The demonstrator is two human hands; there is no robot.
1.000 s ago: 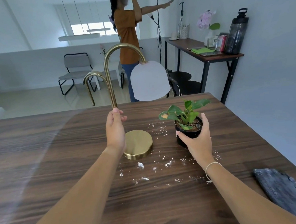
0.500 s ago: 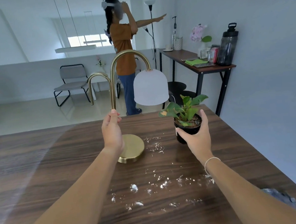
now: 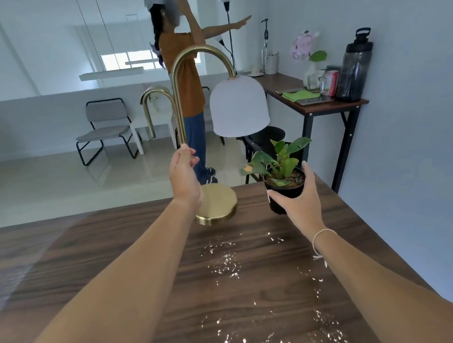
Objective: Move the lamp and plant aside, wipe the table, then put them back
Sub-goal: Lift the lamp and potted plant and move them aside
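Observation:
A brass lamp with a curved neck and a white bell shade is near the far edge of the dark wooden table. My left hand is closed around its stem; the round base looks tilted and slightly raised. My right hand grips the black pot of a small green plant, held near the table's far right edge. White crumbs lie scattered over the table between my arms.
A person in an orange top stands beyond the table on the tiled floor. A side table with a dark bottle, a can and a green cloth stands against the right wall. A grey chair sits at the back left.
Both hands have carried the lamp and the plant away from me toward the table's far edge. The crumbs now lie bare behind them. The dark cloth at the near right has left the view.

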